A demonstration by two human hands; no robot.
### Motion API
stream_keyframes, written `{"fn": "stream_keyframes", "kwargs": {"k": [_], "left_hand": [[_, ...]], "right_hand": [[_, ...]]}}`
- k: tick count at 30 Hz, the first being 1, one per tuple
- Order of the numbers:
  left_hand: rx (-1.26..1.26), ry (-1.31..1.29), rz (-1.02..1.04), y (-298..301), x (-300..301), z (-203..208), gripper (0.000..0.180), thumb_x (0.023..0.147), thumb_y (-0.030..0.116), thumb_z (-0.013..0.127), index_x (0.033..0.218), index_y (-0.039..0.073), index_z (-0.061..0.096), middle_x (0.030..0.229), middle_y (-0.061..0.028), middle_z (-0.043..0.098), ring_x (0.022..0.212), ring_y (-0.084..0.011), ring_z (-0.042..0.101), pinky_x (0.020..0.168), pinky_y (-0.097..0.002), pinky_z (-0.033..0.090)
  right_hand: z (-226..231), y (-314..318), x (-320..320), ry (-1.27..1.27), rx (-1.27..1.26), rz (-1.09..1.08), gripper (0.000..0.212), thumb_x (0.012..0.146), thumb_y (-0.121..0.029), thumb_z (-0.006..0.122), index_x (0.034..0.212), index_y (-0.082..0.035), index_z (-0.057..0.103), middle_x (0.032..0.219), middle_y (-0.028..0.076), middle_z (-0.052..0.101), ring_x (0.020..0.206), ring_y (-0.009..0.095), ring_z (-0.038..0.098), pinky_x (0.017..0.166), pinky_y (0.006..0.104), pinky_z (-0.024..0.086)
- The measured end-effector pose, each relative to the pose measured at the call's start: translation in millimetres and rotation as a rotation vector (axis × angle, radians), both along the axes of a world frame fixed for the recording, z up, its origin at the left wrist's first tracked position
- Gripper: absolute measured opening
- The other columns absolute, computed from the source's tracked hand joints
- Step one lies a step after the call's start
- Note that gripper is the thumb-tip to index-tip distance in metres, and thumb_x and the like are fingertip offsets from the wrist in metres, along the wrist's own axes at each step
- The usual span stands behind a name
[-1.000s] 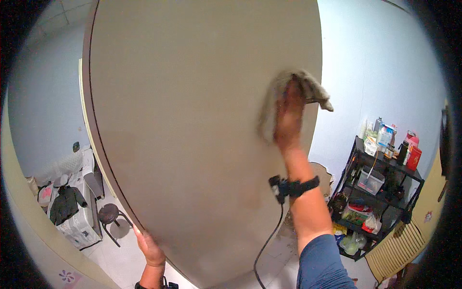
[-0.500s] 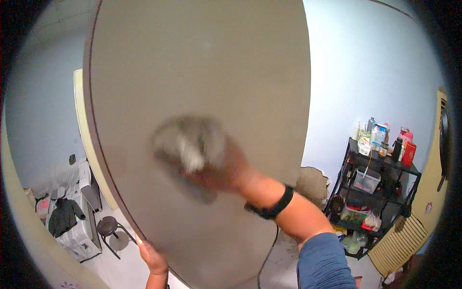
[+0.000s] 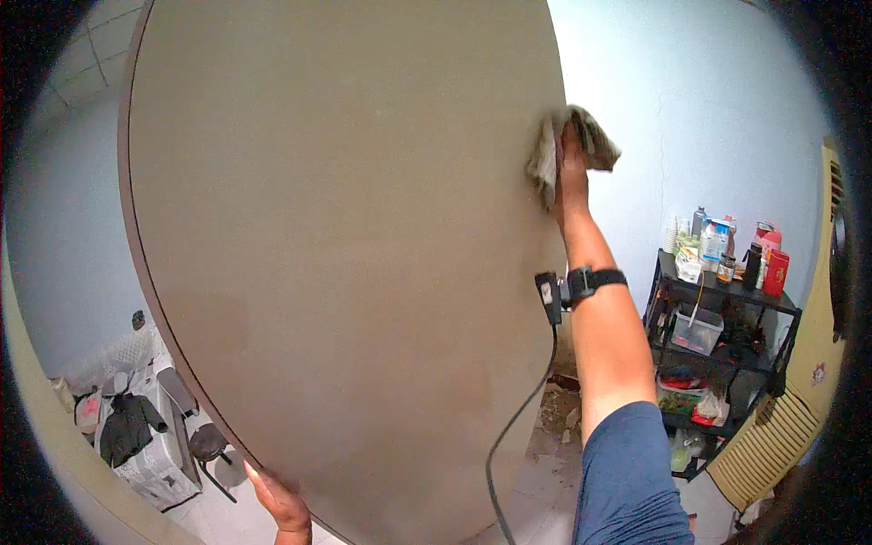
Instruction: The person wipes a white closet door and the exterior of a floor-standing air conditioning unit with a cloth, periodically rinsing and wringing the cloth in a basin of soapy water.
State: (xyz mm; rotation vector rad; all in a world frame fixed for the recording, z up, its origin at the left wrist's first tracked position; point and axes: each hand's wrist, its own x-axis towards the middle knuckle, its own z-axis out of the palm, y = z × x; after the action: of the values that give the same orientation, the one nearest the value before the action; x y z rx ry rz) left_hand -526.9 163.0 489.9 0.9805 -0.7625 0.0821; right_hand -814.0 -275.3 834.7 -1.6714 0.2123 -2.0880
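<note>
One round-seated dark stool [image 3: 208,441] stands left of the left hand [image 3: 280,505], which touches the lower left edge of a broad, flat, brown panel [image 3: 345,272]; whether it grips, I cannot tell. At the panel's right edge, the right hand [image 3: 571,173] clutches a crumpled grey cloth [image 3: 596,143]. Farther right stands an angular black shelf [image 3: 749,295].

Right arm [image 3: 618,350] stretched upward, right hand [image 3: 571,174] high, left hand [image 3: 278,501] low, angled up.

Flat grey-brown panel [image 3: 345,245] is running past top edge. Crumpled grey-beige cloth [image 3: 597,145] is blurring around bare right hand [image 3: 571,177]; lower edge is cropping left forearm [image 3: 292,537].
</note>
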Motion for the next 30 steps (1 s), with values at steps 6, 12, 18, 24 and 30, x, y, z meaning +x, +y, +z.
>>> {"fn": "stream_keyframes", "kwargs": {"k": [6,12,18,24,30], "left_hand": [[0.015,-0.059,0.049,-6.9,-6.8,15.6,0.071,0.098,0.056,0.037,0.140,-0.001,0.032,0.134,-0.0123,0.044,0.122,-0.0247,0.043,0.102,-0.0383,0.034],[-0.056,0.059,0.053,-9.4,-3.4,4.2,0.067,0.096,0.052,0.043,0.135,-0.003,0.037,0.125,-0.0145,0.050,0.108,-0.0263,0.053,0.091,-0.0414,0.043],[-0.055,0.082,0.007,-3.3,8.7,-10.2,0.069,0.095,0.053,0.044,0.135,-0.002,0.035,0.124,-0.0136,0.051,0.108,-0.0260,0.052,0.091,-0.0413,0.043],[-0.021,0.003,0.092,0.4,1.7,-8.2,0.068,0.099,0.054,0.037,0.140,-0.001,0.032,0.133,-0.0110,0.046,0.120,-0.0218,0.046,0.102,-0.0361,0.036],[0.040,0.068,0.098,-3.6,-6.2,-0.4,0.076,0.097,0.060,0.033,0.140,-0.003,0.031,0.134,-0.0124,0.046,0.122,-0.0220,0.045,0.102,-0.0340,0.036]], "right_hand": [[-121.6,19.0,-1.3,0.280,-0.036,-0.628,0.054,0.102,-0.029,0.033,0.147,0.000,0.025,0.153,0.021,0.025,0.142,0.038,0.021,0.117,0.0441,0.016],[-98.6,27.9,-0.7,0.219,-0.101,-0.616,0.052,0.103,-0.029,0.033,0.146,0.000,0.029,0.149,0.024,0.031,0.138,0.039,0.029,0.114,0.0440,0.022],[86.5,-14.3,4.5,0.200,-0.211,-0.830,0.067,0.099,-0.051,0.030,0.143,-0.001,0.034,0.136,0.032,0.043,0.128,0.047,0.041,0.109,0.0510,0.029],[153.1,2.7,13.0,0.209,-0.163,-0.669,0.067,0.098,-0.058,0.025,0.147,-0.013,0.032,0.142,0.031,0.037,0.131,0.045,0.038,0.110,0.0486,0.030],[99.2,74.2,53.1,0.249,-0.669,-0.827,0.049,0.101,-0.027,0.040,0.145,-0.007,0.037,0.149,0.013,0.037,0.138,0.029,0.032,0.115,0.0365,0.022]]}}
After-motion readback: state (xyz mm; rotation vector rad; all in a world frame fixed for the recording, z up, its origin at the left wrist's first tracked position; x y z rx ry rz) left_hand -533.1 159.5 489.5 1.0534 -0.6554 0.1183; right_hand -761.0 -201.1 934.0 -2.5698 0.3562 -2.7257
